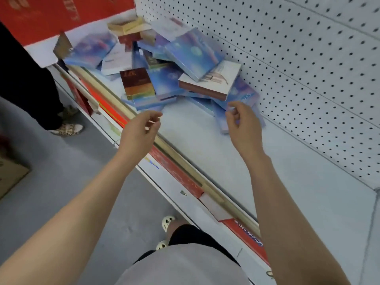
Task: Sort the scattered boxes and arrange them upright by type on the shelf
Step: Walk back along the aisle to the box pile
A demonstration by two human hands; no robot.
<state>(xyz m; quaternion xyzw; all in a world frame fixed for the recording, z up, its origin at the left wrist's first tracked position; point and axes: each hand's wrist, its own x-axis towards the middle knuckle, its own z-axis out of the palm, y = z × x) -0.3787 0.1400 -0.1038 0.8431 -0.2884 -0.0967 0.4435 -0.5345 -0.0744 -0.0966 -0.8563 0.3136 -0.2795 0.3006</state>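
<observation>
A jumbled heap of flat boxes lies on the white shelf [205, 136]. Several are blue boxes [193, 52]; a brown and gold box [136, 83] sits at the heap's front left, a white box with a brown edge [211, 81] leans on top, and a gold box [125, 26] lies at the back. My left hand [139, 130] hovers just in front of the heap over the shelf's front rail, fingers loosely curled, holding nothing. My right hand [243, 124] hangs over a pale blue box [223, 120] at the heap's near end, fingers relaxed, not gripping it.
A white pegboard wall [298, 68] backs the shelf. A gold rail [185, 161] with red price strips runs along the front edge. Another person's legs and patterned slippers [67, 128] stand on the grey floor at left. A cardboard box [10, 173] sits at far left.
</observation>
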